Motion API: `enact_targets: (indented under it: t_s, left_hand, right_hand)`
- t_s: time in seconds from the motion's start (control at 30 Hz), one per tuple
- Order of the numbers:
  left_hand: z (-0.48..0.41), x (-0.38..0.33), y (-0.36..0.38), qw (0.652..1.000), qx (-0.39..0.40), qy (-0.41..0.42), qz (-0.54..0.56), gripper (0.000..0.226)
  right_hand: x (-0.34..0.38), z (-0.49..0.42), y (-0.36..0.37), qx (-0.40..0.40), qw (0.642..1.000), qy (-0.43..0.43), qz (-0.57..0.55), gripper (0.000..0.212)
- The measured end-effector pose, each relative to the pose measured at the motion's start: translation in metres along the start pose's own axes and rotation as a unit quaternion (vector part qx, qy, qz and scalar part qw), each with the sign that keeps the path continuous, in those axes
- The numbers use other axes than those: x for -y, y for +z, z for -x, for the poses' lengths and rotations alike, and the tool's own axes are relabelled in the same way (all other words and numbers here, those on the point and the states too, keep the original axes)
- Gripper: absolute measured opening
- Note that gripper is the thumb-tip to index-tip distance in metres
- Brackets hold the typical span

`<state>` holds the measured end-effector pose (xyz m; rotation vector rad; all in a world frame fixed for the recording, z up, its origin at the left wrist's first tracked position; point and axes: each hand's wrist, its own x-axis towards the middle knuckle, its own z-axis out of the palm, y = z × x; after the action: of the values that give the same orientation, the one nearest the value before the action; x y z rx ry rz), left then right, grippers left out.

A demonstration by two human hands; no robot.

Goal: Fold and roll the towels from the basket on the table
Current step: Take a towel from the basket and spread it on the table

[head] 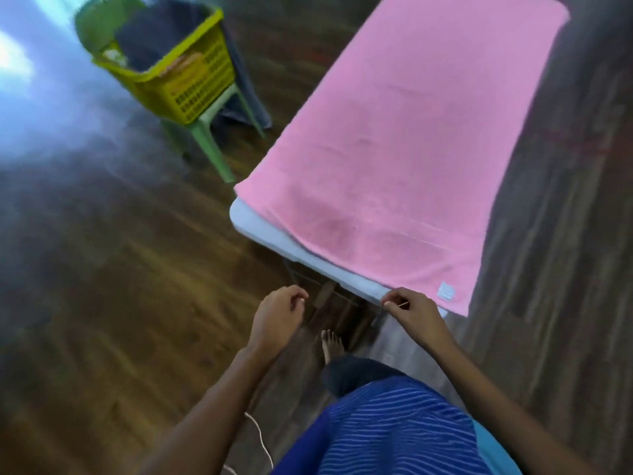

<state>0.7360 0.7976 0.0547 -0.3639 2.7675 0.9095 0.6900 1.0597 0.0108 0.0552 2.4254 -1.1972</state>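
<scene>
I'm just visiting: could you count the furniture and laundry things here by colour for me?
Pink: 1, the towel
Yellow: 1, the basket
Green: 1, the chair under the basket
Dark grey: 1, the cloth in the basket
White: 1, the table
Total: 5

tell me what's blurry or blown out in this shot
Head view: motion blur smears the yellow perforated plastic basket and the brown wooden floor; bluish-white glare washes out the upper left; the pink rectangular towel on the white table, the left hand and the right hand look fairly sharp.
</scene>
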Motion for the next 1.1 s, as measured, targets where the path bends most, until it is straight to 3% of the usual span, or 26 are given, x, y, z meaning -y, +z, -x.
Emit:
enact_targets:
  t_s: [0.3, 0.43, 0.57, 0.77, 0.9, 1.1]
  left_hand:
    - [-0.134, -0.001, 0.002, 0.978, 0.055, 0.159, -0.120, 0.019]
    - [-0.187, 0.002, 0.004, 0.937, 0.066, 0.249, -0.237, 0.040]
    - [-0.223, 0.022, 0.000, 0.870, 0.133, 0.286, -0.380, 0.048]
    - [-0.245, 0.072, -0.030, 0.824, 0.155, 0.373, -0.397, 0.046]
    - [-0.258, 0.101, -0.052, 0.828, 0.129, 0.385, -0.386, 0.041]
    - [-0.277, 0.131, -0.082, 0.853, 0.108, 0.308, -0.408, 0.020]
  right_hand:
    - [0.000, -0.051, 0.003, -0.068, 0.994, 0.080, 0.019, 0.003]
    - [-0.006, -0.060, 0.014, -0.094, 0.986, 0.064, 0.121, 0.016]
    - [-0.010, -0.055, 0.028, -0.141, 0.958, 0.039, 0.246, 0.026]
    - [-0.006, -0.054, 0.044, -0.178, 0.943, 0.057, 0.277, 0.028]
    - [0.000, -0.058, 0.051, -0.199, 0.940, 0.086, 0.265, 0.021]
    - [0.010, -0.052, 0.078, -0.190, 0.942, 0.116, 0.252, 0.014]
